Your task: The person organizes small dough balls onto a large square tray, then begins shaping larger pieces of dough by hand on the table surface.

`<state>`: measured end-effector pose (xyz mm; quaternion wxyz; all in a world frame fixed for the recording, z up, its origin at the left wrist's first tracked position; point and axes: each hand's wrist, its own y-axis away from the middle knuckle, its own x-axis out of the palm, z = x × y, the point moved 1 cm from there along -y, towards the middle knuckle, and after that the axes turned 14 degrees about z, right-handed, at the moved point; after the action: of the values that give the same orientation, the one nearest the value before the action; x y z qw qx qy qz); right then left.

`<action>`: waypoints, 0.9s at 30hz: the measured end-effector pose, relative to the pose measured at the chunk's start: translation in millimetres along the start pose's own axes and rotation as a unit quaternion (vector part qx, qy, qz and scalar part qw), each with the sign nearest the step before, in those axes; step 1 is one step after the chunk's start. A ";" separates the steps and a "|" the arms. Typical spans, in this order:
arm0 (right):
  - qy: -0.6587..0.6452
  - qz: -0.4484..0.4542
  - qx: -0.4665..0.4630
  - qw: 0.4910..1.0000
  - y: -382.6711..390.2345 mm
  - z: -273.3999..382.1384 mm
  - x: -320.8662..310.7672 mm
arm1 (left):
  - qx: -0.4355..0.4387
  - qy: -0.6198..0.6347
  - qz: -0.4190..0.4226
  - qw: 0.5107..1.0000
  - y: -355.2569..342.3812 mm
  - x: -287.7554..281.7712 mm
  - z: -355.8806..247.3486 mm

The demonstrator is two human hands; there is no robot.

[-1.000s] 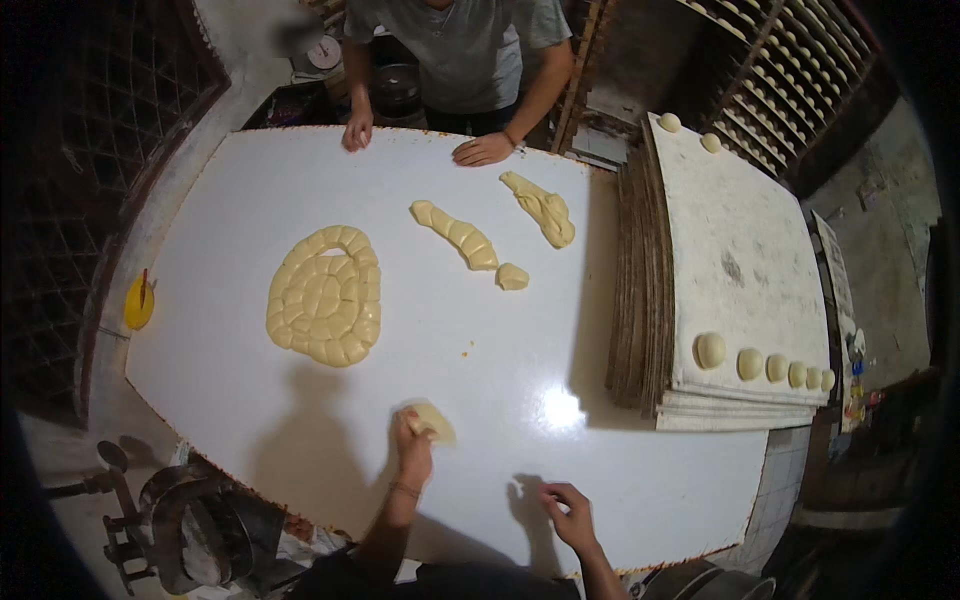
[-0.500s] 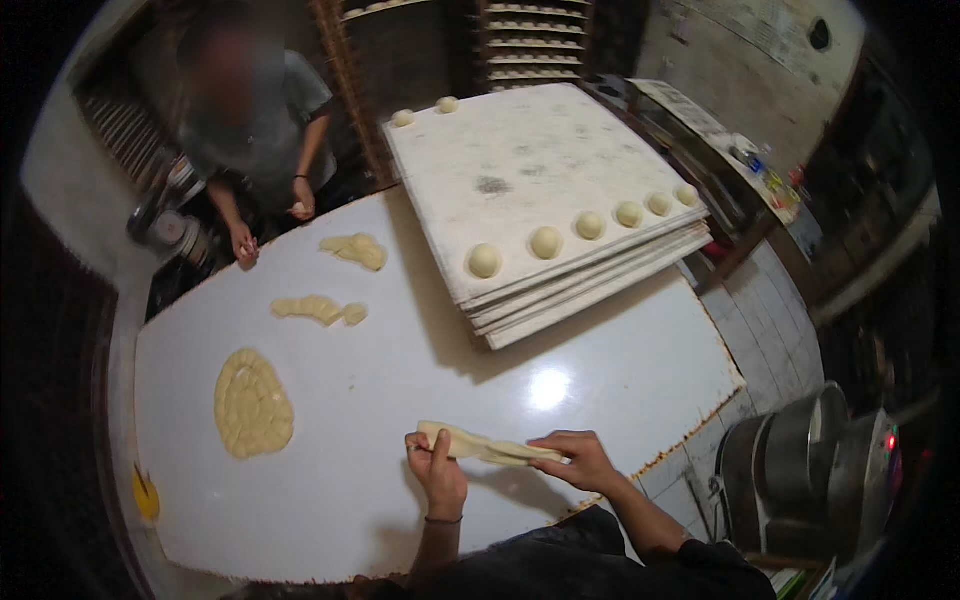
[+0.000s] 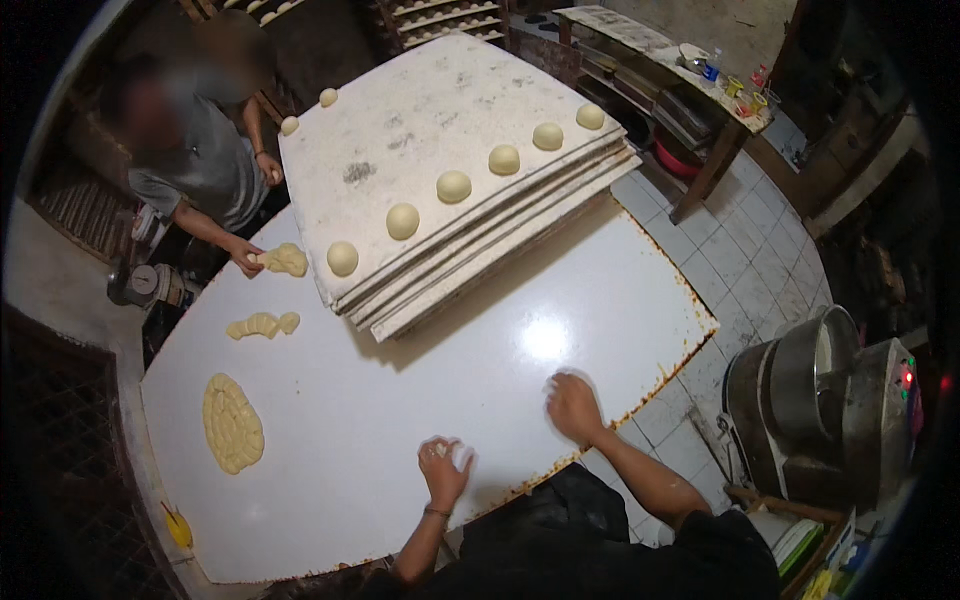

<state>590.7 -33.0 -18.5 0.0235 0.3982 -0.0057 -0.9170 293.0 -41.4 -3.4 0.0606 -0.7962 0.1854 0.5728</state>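
My left hand (image 3: 445, 474) is curled low over the white table near its front edge. A small pale piece of dough (image 3: 441, 450) shows between its fingers. To the right, my right hand (image 3: 575, 408) rests cupped on the tabletop with its fingers bent under. Whatever lies beneath that palm is hidden. Away to the left are a flat oval coil of cut dough pieces (image 3: 234, 424) and a short curved row of dough pieces (image 3: 262, 325).
Stacked floured boards (image 3: 400, 130) carry several round dough balls (image 3: 454, 187) along their edges. At the far left a co-worker's hand (image 3: 246, 259) touches a dough lump (image 3: 286, 261). A metal mixer (image 3: 800, 400) stands right of the table; a yellow object (image 3: 178, 528) sits at its left corner.
The long dough strip stretched between my hands is no longer visible. My hands have moved apart and down to the table. The co-worker's hand has reached the far dough lump. The view has shifted.
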 end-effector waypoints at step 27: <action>0.109 -0.169 -0.022 0.979 -81.0 -6.1 -36.0 | -0.150 0.137 -0.238 0.950 -82.2 -9.0 67.1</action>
<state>616.6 49.7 1.2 -0.1229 0.4902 0.0842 -0.8588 260.8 57.3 -27.1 0.0492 -0.8880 -0.0915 0.4479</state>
